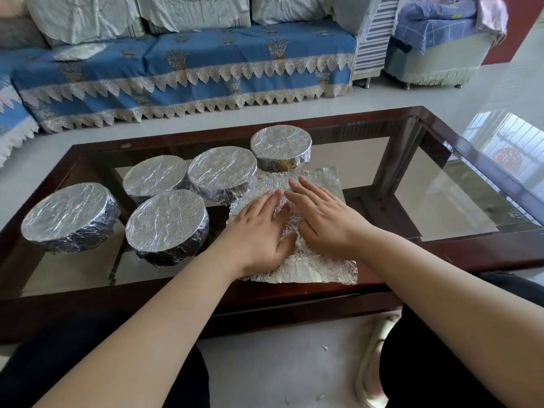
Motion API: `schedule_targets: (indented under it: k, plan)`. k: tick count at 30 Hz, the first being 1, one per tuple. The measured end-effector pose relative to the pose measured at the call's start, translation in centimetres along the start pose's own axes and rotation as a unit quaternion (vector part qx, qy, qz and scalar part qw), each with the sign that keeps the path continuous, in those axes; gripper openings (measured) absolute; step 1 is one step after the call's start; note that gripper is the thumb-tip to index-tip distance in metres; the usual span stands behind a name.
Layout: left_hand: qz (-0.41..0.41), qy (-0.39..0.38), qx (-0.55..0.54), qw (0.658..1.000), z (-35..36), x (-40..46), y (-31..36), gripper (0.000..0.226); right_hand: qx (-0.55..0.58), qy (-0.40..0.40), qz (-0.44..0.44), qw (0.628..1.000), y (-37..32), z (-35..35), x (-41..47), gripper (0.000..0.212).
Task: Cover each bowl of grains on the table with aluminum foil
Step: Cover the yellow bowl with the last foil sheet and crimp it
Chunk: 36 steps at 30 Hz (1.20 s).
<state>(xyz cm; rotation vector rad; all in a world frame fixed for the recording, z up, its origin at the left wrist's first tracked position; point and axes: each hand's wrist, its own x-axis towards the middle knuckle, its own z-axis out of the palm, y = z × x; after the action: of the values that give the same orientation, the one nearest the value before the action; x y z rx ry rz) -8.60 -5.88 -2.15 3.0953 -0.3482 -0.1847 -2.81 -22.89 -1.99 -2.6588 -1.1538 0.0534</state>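
Several bowls wrapped in aluminum foil stand on the glass table [441, 201]: one at the far left [69, 214], one in front of centre [166, 222], two behind it [154, 176] [222, 170], and one farthest back [281, 144]. A loose crinkled foil sheet [318, 269] is spread at the table's near edge, over something I cannot see. My left hand [259, 231] and my right hand [321, 213] press flat on that sheet side by side, fingers straight and pointing away from me.
The table has a dark wooden frame [294, 295] and a lower shelf under the glass. A sofa with a blue cover [206, 63] runs along the far side. My knees and a pale slipper [374, 357] are below the near edge.
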Motion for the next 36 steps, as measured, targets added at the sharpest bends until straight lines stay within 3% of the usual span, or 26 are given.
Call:
schedule_targets:
  k: [4, 9, 17, 21, 23, 26, 30, 36]
  plan:
    - [0.000, 0.000, -0.005, 1.000, 0.0, 0.0, -0.2, 0.073, 0.044, -0.033, 0.042, 0.998, -0.2, 0.0, 0.8, 0.058]
    - [-0.004, -0.010, -0.024, 1.000, 0.0, 0.0, -0.2, 0.077, 0.079, -0.006, 0.091, 0.993, -0.1, -0.3, 2.5, 0.053]
    - [0.010, 0.020, -0.041, 0.999, 0.8, 0.2, -0.7, 0.081, 0.075, -0.026, 0.115, 0.990, 0.4, 0.3, 4.1, 0.044]
    - [0.016, 0.031, -0.042, 0.999, 1.1, 0.4, -1.0, 0.091, 0.144, -0.020, 0.132, 0.981, 0.7, 0.3, 4.2, 0.041]
    - [0.012, 0.025, -0.047, 0.999, 1.0, 0.4, -1.0, 0.089, 0.235, -0.035, 0.132, 0.962, 1.0, -0.2, 3.8, 0.050]
    - [0.006, 0.017, -0.056, 0.998, 0.9, 0.3, -1.0, 0.084, 0.327, -0.029, 0.108, 0.938, 1.6, -1.7, 2.1, 0.083]
    - [0.007, 0.014, -0.056, 0.998, 0.8, 0.1, -0.9, 0.084, 0.207, -0.063, 0.047, 0.975, 1.8, -2.4, -0.8, 0.118]
    - [0.009, 0.019, -0.060, 0.998, 0.7, 0.2, -0.8, 0.081, 0.141, -0.103, 0.048, 0.983, 1.5, -0.4, -2.5, 0.133]
